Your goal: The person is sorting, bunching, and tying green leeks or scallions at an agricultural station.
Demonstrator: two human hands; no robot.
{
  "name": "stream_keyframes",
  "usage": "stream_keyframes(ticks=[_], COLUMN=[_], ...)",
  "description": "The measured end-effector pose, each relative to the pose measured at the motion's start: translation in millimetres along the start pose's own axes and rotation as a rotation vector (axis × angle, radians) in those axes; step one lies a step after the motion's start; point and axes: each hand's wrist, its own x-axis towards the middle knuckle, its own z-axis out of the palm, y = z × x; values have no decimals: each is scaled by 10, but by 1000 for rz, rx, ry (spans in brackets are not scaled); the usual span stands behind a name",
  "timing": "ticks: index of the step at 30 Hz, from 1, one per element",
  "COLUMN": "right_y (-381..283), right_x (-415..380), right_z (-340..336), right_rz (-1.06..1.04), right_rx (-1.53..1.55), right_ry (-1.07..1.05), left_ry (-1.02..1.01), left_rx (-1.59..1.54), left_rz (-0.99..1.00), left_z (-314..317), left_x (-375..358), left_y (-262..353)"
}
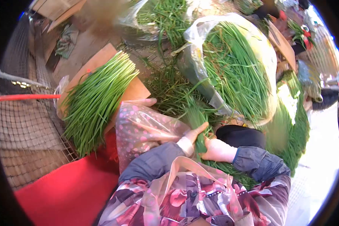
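My left hand (195, 134) is closed round a small bunch of garlic chives (194, 113), whose upper end is smeared by motion. Close against it, my right hand (219, 150) grips the same bunch lower down; its fingertips are partly hidden by the leaves. Loose chives lie over my lap below the hands. To the left, a neat pile of chives (101, 98) with pale ends pointing away rests on a wooden board (140, 90). Just beyond my hands stands a clear plastic bag (196, 33) filled with long chives (233, 71).
Chive scraps (169, 84) litter the ground ahead. Another bag of greens (162, 17) stands at the back. More chives (290, 139) lie at my right. Left are a wire mesh (26, 139), a red pole (30, 97) and red cloth (71, 192). Another person's red-gloved hand shows far right.
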Motion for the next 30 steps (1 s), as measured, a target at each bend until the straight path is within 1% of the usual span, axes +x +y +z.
stream_keyframes(ticks=[1, 2, 4, 6, 7, 8, 9, 10, 11, 12, 13, 14, 16, 17, 18, 19, 20, 21, 22, 23, 24, 25, 26, 27, 28, 29, 30], right_y=[-47, -126, -170, -54, 98, 227, 463, 725, 823, 668, 518, 350, -28, -135, -253, -418, -446, -473, -489, -509, -569, -636, -685, -699, -694, -684, -682], right_x=[-89, -150, -332, -494, -513, -527, -397, -124, 55, 149, 211, 291, 844, 759, 576, 410, 434, 448, 457, 446, 406, 381, 373, 482, 537, 579, 586], right_z=[54, 77, -64, -351, -404, -481, -381, -268, -202, -254, -225, -176, -184, -290, -461, -609, -624, -640, -669, -646, -620, -588, -561, -511, -488, -455, -448], right_rz=[-47, -66, -221, -476, -640, -470, -527, -587, -650, -587, -746, -902, -1274, -1302, -1321, -1281, -1296, -1136, -970, -915, -915, -898, -880, -910, -913, -872, -834], right_rx=[31, -53, -23, 130, 485, 796, 1159, 1516, 1603, 1427, 1383, 1336, 1351, 1534, 1718, 1936, 1938, 2008, 2061, 2082, 2087, 2120, 2148, 2179, 2175, 2136, 2092], right_ry=[91, 97, 42, 8, 69, 12, 2, -11, -152, -233, -215, -199, -82, -153, -229, -197, -193, -47, 99, 174, 175, 237, 298, 215, 209, 239, 271], left_ry=[-21, -43, -7, 11, 12, 13, 39, -40, -79, -119, -127, -84, -46, 17, -1, -69, -139, -235, -237, -331, -417, -317, -230, -102, 33, 41, 12], left_rx=[41, 83, 220, 404, 439, 468, 577, 577, 624, 667, 708, 767, 875, 907, 1023, 1038, 1051, 1272, 1286, 1093, 885, 948, 1090, 1246, 1401, 1401, 1277], left_rz=[-32, -60, 86, 232, 307, 378, 479, 524, 570, 617, 575, 561, 495, 426, 413, 515, 611, 636, 634, 781, 916, 928, 901, 943, 984, 985, 860], left_z=[46, 82, 107, 113, 111, 107, 82, 166, 263, 340, 373, 429, 568, 495, 462, 400, 303, 340, 344, 332, 400, 307, 316, 202, 129, 46, 36], left_x=[-161, -315, -542, -857, -984, -1111, -1210, -1333, -1486, -1611, -1690, -1763, -1918, -1913, -1916, -1870, -1803, -1862, -1870, -1885, -1927, -1912, -1870, -1683, -1548, -1540, -1549], left_y=[19, 49, 120, 315, 418, 500, 585, 624, 647, 674, 707, 687, 586, 573, 540, 488, 471, 603, 604, 571, 499, 483, 402, 314, 233, 205, 175])
